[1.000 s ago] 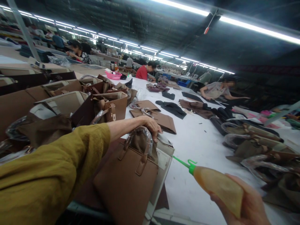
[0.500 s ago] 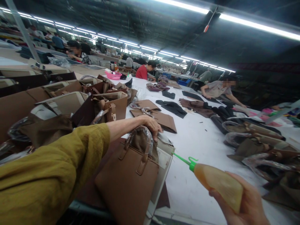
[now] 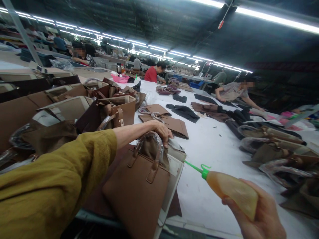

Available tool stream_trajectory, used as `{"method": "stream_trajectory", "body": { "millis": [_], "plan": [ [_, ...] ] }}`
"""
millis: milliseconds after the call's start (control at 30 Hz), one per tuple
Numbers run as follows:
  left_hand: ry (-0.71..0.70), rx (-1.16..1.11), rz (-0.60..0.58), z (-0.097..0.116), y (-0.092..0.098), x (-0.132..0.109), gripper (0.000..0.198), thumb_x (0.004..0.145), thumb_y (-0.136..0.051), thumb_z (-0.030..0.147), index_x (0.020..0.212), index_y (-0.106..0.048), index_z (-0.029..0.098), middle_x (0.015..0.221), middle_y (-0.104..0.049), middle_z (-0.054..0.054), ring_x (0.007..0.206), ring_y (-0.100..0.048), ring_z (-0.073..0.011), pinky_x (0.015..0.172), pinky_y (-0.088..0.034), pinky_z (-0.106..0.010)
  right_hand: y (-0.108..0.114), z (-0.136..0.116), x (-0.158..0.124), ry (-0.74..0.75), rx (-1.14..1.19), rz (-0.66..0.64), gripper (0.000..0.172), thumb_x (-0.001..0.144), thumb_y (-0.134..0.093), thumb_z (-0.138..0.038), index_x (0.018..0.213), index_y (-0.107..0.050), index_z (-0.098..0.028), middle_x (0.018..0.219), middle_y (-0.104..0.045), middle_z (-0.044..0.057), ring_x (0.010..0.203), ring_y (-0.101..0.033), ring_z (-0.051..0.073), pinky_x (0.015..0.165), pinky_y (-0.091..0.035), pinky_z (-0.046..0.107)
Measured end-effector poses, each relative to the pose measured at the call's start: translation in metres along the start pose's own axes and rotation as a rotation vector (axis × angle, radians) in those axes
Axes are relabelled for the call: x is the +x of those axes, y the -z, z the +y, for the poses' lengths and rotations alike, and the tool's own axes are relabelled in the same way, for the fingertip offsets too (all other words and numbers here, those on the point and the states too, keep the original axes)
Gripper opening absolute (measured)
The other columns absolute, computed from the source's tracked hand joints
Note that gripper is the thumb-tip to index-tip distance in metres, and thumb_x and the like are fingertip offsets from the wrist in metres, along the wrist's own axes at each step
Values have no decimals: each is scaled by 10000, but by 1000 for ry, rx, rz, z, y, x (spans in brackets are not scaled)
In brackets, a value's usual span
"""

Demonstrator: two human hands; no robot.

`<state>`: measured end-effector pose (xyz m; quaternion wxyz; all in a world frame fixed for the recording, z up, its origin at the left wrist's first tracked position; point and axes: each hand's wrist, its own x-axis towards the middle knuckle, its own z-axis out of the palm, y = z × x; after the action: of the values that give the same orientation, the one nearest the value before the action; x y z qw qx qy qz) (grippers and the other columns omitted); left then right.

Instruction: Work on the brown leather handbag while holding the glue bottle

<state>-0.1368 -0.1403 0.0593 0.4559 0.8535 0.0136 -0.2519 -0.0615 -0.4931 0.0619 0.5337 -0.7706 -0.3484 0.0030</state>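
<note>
At frame centre, the left hand [image 3: 161,130] is pressing palm-down, fingers curled over the brown handbag [image 3: 139,189]; lower right, the right hand [image 3: 259,215] is gripping a glue bottle [image 3: 230,191], nozzle pointing left.

Handbag factory floor, long worktable [image 3: 211,146], rows of handbags [image 3: 117,109], seated workers [image 3: 231,91]

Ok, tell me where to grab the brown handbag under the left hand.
Take the brown handbag by its two plastic-wrapped handles, coming from above. They arch up over the open top and look like the easiest part to close on; the left hand already rests there.
</note>
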Motion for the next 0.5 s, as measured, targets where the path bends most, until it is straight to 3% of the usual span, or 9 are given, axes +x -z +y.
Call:
{"method": "stream_trajectory", "body": {
  "millis": [267, 500],
  "plan": [
    [-32, 14, 31, 2, 0, -4, 565, 513, -838, 498, 926, -706, 136, 821, -703, -59, 784, -651, -223, 752, -552, -288, 9, 8, 1, -74, 31, -34, 531, 723, -701, -516, 1134, -529, -227, 929, -599, 36, 750, -558, 226, 658, -497, 327],
    [-91, -33, 31, 7, 0, -8, 520, 542, -843, 409, 947, -701, 115, 828, -704, -62, 828, -641, -228, 801, -536, -309, 9, 21, 0, -113, 101, -83, 544, 727, -713, -492, 1160, -537, -215, 868, -610, 34, 686, -573, 219, 610, -505, 322]
  ]
}}
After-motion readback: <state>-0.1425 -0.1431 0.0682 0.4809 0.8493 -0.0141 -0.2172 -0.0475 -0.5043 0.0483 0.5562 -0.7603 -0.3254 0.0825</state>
